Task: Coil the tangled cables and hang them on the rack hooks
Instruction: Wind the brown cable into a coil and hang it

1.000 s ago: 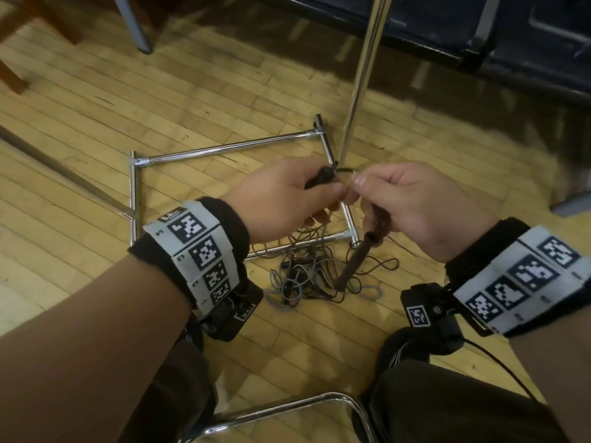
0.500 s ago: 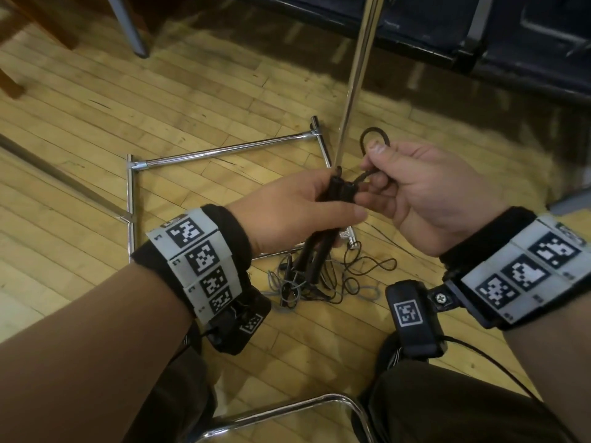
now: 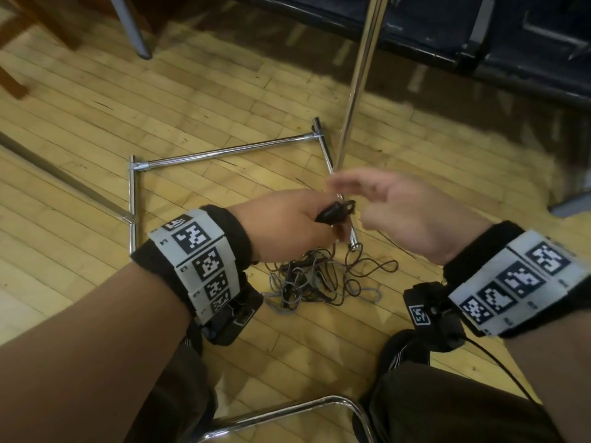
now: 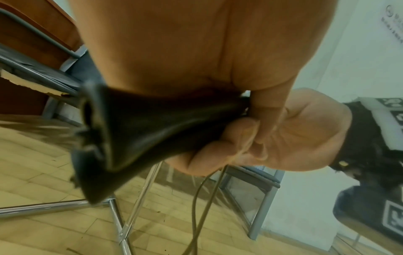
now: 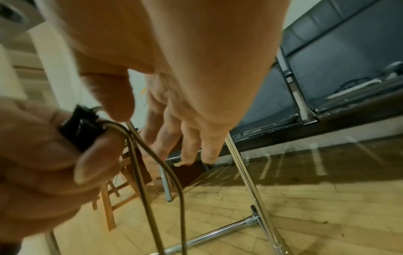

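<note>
My left hand (image 3: 319, 223) grips a black coiled cable bundle (image 3: 334, 214) with curled fingers, in front of the rack's chrome pole (image 3: 355, 81). The left wrist view shows the dark bundle (image 4: 141, 129) sticking out of the fist, with thin brown strands (image 4: 200, 198) hanging down. My right hand (image 3: 361, 193) hovers just right of the bundle, blurred, fingers spread and holding nothing. In the right wrist view its fingers (image 5: 196, 138) stretch out past the black bundle (image 5: 80, 127). A tangle of grey and dark cables (image 3: 323, 282) lies on the floor below both hands.
The rack's chrome base frame (image 3: 224, 151) lies on the wooden floor. A dark bench (image 3: 479, 33) runs along the back, with wooden furniture legs (image 3: 12, 81) at far left. A chrome chair tube (image 3: 287, 410) curves between my knees.
My right hand let go of the cable loop it was pinching and opened. My left hand keeps hold of the bundle, which now sits lower in the fist.
</note>
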A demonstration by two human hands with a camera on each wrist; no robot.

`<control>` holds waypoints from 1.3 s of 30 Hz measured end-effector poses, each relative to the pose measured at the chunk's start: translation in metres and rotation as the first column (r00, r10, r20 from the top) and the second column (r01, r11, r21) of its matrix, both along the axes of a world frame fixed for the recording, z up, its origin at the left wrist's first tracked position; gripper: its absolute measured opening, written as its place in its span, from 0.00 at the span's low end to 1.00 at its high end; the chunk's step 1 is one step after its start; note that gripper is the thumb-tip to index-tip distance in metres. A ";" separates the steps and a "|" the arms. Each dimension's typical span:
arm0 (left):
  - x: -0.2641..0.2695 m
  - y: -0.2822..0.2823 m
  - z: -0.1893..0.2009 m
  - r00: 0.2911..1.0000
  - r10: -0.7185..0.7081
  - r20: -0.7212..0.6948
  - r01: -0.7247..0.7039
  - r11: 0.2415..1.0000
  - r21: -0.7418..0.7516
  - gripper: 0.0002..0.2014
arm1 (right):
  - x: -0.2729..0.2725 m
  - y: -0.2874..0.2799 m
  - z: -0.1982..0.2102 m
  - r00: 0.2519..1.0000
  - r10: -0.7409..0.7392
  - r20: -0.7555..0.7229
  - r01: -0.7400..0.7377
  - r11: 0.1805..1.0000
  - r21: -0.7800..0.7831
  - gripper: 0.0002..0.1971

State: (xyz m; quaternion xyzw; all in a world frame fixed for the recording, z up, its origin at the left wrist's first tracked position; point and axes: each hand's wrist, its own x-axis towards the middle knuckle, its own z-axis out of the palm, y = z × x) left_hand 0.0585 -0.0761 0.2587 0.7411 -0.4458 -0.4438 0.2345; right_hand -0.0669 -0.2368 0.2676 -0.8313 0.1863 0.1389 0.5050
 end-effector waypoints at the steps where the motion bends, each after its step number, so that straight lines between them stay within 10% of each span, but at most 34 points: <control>1: 0.001 0.000 0.001 1.000 -0.007 -0.016 0.007 1.000 0.001 0.08 | 0.000 0.002 -0.001 0.998 0.032 -0.049 -0.033 0.999 -0.015 0.22; 4: 0.004 0.001 0.002 1.000 0.000 -0.027 0.000 1.000 -0.004 0.08 | -0.002 0.006 0.000 0.994 0.080 -0.070 -0.083 0.996 -0.038 0.08; 17: 0.005 -0.002 -0.002 0.989 0.118 0.092 -0.111 0.991 -0.073 0.05 | 0.000 0.006 -0.006 0.997 0.042 -0.066 -0.040 0.999 0.023 0.10; 24: 0.000 -0.002 0.001 0.979 0.182 -0.094 -0.201 0.943 -0.266 0.09 | 0.002 0.007 -0.002 0.999 0.012 -0.047 0.000 0.971 0.240 0.08; 31: 0.002 -0.007 0.018 0.482 0.142 -0.864 -0.736 0.601 -0.312 0.06 | 0.006 0.015 0.009 0.988 -0.141 0.060 0.093 0.865 0.493 0.31; 39: 0.010 -0.005 0.011 0.422 0.345 -0.839 -0.858 0.452 -0.245 0.07 | 0.009 0.019 0.005 0.974 -0.218 0.055 0.172 0.881 0.440 0.09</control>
